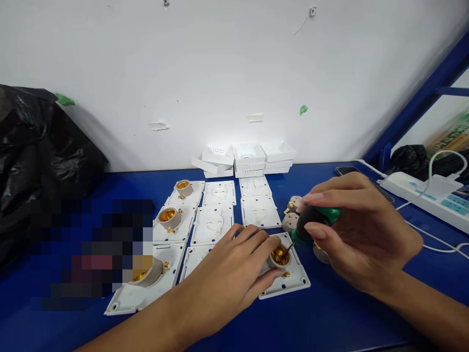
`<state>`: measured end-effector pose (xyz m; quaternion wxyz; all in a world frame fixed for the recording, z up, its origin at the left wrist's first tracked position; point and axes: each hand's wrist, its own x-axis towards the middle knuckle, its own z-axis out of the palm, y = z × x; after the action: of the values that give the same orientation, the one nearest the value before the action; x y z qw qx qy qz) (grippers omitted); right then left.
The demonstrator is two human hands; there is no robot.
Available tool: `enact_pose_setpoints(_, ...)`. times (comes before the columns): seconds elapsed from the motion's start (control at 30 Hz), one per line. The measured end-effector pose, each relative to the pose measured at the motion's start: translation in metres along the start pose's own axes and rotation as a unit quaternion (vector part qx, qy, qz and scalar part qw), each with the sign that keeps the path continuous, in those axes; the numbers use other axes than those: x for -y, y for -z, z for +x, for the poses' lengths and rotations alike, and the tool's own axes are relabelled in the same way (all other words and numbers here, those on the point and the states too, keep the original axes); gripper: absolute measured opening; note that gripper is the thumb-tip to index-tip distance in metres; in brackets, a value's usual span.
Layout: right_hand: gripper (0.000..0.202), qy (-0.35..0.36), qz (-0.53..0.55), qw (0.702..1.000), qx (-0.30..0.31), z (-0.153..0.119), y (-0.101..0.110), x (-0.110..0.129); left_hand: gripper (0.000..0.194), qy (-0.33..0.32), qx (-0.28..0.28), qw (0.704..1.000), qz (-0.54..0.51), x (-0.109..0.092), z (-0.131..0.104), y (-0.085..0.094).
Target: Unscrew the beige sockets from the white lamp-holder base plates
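In my right hand is a screwdriver with a black and green handle, pinched between thumb and fingers. Its shaft slants down to the left, the tip inside a brass-lined lamp socket. That socket stands on a square white plate on the blue table. My left hand grips the socket, index finger at its far side and thumb at its near side. Just behind the screwdriver, partly hidden by my right hand, lie loose grey socket pieces with brass contacts.
White plates with sockets stand in a column at left. Bare white plates lie in the middle, with stacked white boxes behind. A black plastic bag fills the left. At right are a power strip, cables and a phone.
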<state>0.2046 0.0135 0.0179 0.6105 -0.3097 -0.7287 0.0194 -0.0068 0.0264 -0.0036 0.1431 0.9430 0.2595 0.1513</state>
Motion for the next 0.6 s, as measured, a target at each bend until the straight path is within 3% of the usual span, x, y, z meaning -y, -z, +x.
enact_pose_setpoints(0.2, 0.038, -0.033, 0.067, 0.997, 0.020, 0.004, -0.004, 0.000, 0.026, -0.001, -0.002, 1.000, 0.003, 0.001, -0.001, -0.001)
enact_pose_setpoints(0.43, 0.027, -0.110, 0.205, 0.970, 0.068, 0.014, -0.002, -0.005, 0.023, 0.002, 0.009, 1.000, -0.006, 0.000, -0.001, 0.001)
enact_pose_setpoints(0.6, 0.028, -0.102, 0.217, 0.968, 0.081, 0.019, 0.004, -0.003, 0.022, -0.006, 0.007, 1.000, -0.005, 0.000, 0.000, 0.001)
